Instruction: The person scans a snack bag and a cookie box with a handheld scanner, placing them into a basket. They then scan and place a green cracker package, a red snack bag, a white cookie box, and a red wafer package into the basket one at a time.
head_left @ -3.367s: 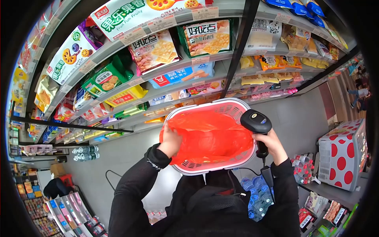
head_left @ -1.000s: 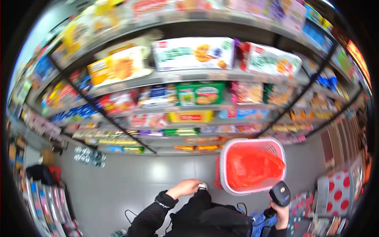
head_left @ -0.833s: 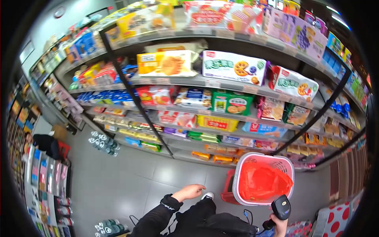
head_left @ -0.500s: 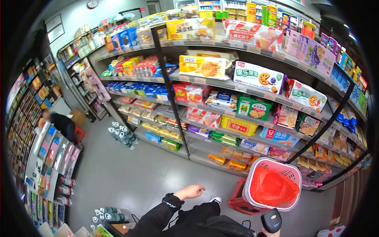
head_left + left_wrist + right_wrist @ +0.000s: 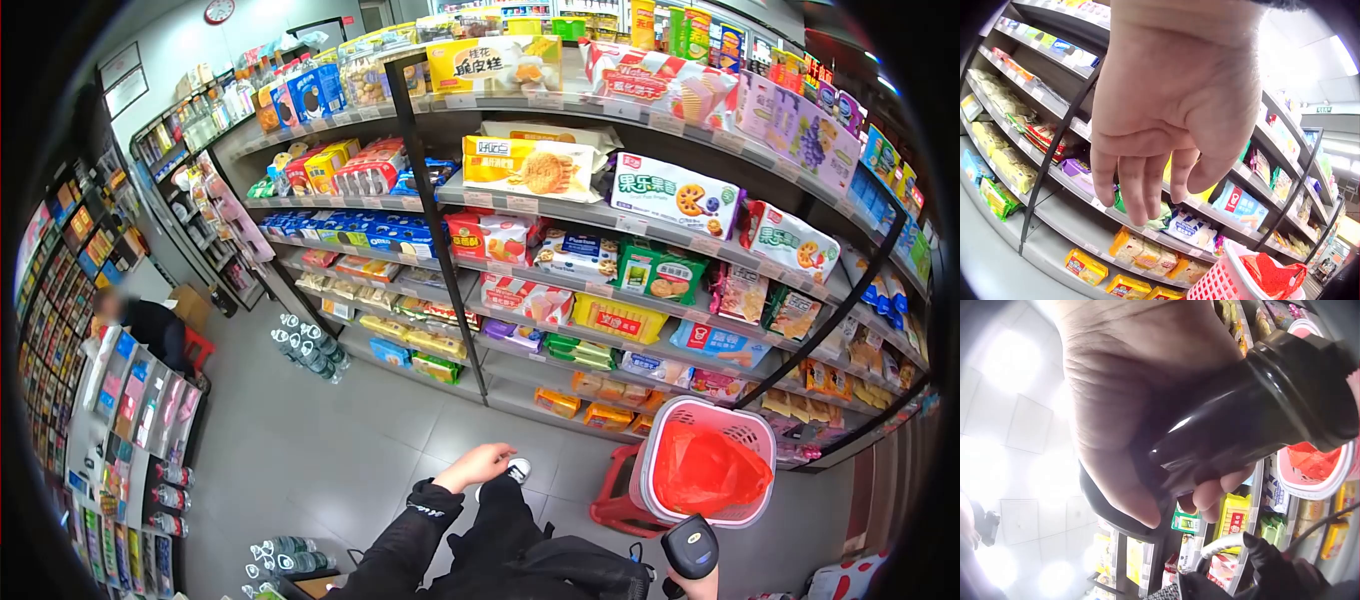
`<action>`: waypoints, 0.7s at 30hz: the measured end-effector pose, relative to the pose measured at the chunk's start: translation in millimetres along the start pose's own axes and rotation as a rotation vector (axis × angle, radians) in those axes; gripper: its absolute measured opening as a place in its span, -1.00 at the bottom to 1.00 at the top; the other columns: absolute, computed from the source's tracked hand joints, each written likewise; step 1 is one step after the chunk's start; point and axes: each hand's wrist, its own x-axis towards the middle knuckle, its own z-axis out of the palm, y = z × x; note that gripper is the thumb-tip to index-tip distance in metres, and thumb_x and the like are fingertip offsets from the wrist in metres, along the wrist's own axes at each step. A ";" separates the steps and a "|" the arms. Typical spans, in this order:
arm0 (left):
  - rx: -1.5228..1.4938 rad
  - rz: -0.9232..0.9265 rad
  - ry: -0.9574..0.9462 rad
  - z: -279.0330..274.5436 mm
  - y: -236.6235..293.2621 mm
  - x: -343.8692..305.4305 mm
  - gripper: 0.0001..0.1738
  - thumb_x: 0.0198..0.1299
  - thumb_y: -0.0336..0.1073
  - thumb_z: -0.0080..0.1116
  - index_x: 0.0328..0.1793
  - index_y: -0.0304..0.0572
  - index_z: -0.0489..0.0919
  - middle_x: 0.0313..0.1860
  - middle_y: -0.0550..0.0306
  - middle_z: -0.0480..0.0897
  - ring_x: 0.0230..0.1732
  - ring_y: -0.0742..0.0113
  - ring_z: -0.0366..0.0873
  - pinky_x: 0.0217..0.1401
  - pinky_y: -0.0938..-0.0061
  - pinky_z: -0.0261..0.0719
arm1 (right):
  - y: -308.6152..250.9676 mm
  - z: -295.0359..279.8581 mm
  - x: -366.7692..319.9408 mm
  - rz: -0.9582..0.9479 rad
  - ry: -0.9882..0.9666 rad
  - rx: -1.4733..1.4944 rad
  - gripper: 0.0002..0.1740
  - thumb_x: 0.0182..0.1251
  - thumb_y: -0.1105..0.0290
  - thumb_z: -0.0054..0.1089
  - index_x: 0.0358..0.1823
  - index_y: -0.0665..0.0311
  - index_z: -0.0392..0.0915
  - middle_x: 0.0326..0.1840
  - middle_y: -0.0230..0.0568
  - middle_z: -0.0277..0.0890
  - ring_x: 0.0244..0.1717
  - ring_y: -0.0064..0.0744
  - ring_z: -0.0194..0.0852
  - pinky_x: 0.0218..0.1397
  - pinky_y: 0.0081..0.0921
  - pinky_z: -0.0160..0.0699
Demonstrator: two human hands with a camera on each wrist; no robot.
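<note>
My left hand (image 5: 474, 467) hangs in front of the body with relaxed fingers and touches nothing; in the left wrist view the same hand (image 5: 1166, 119) points downward, its palm bare. My right hand (image 5: 697, 583) grips a black handheld scanner (image 5: 690, 546) at the lower right; in the right wrist view its fingers curl round the scanner's handle (image 5: 1222, 419). Beyond the scanner, a pink and white basket (image 5: 652, 462) lined with a red plastic bag (image 5: 712, 468) stands on a red stool (image 5: 615, 507). Neither hand touches the basket.
Curved shelves (image 5: 600, 215) of packaged snacks run across the front. Bottled water packs (image 5: 308, 347) stand on the grey floor (image 5: 330, 430). A person in dark clothes (image 5: 150, 325) sits behind a display rack (image 5: 140, 400) at the left.
Both hands have left the basket; the right still grips the scanner. The view has swung up and left, so the basket appears lower right. Lately the left hand has shifted slightly.
</note>
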 end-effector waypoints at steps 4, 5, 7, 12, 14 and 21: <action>-0.005 -0.043 -0.005 -38.7 -11.8 28.8 -0.62 0.03 -0.34 -0.06 0.01 -0.25 0.46 -0.28 -0.07 0.58 -0.22 0.06 0.53 -0.15 0.34 0.46 | -21.7 30.9 40.9 -0.001 -0.040 -0.010 -0.31 -0.14 0.51 0.38 0.10 0.32 0.28 -0.01 -0.23 0.38 -0.06 -0.43 0.37 0.02 -0.44 0.38; 0.002 -0.040 0.014 -48.9 -20.4 38.2 -0.59 0.02 -0.35 -0.07 0.05 -0.26 0.43 -0.24 -0.09 0.57 -0.18 0.04 0.52 -0.10 0.34 0.46 | -32.1 42.3 47.8 0.001 -0.045 -0.006 -0.31 -0.14 0.50 0.38 0.10 0.32 0.28 -0.01 -0.23 0.38 -0.06 -0.43 0.37 0.02 -0.44 0.38; 0.008 -0.039 0.016 -69.5 -36.0 60.4 -0.56 0.02 -0.36 -0.07 0.09 -0.26 0.39 -0.20 -0.11 0.56 -0.14 0.03 0.51 -0.06 0.33 0.45 | -29.9 60.4 77.5 0.080 -0.040 0.008 -0.30 -0.14 0.47 0.38 0.11 0.29 0.27 0.00 -0.22 0.38 -0.04 -0.43 0.37 0.06 -0.44 0.35; 0.196 0.076 0.177 -119.8 -66.8 136.6 -0.36 -0.03 -0.38 0.00 0.25 -0.36 0.15 0.15 -0.30 0.29 0.19 -0.12 0.24 0.20 0.23 0.25 | -83.2 129.6 141.7 0.033 0.049 0.044 -0.35 -0.36 0.55 0.40 -0.08 0.36 0.36 -0.20 -0.31 0.46 -0.17 -0.54 0.40 -0.04 -0.52 0.38; 0.282 0.142 0.233 -134.8 -63.2 169.3 -0.35 -0.03 -0.37 0.02 0.25 -0.37 0.14 0.15 -0.28 0.27 0.18 -0.12 0.22 0.21 0.22 0.23 | -96.1 149.5 157.4 0.048 0.081 0.022 -0.35 -0.36 0.56 0.40 -0.08 0.36 0.36 -0.20 -0.31 0.46 -0.17 -0.54 0.40 -0.05 -0.52 0.39; 0.719 0.466 0.386 -158.2 -47.4 268.0 -0.40 -0.11 -0.29 0.13 0.12 -0.30 0.29 0.04 -0.17 0.36 0.08 -0.04 0.32 0.17 0.18 0.23 | -119.0 190.8 182.5 0.071 0.127 0.031 -0.31 -0.37 0.57 0.39 -0.03 0.37 0.34 -0.15 -0.26 0.46 -0.14 -0.52 0.41 -0.02 -0.51 0.38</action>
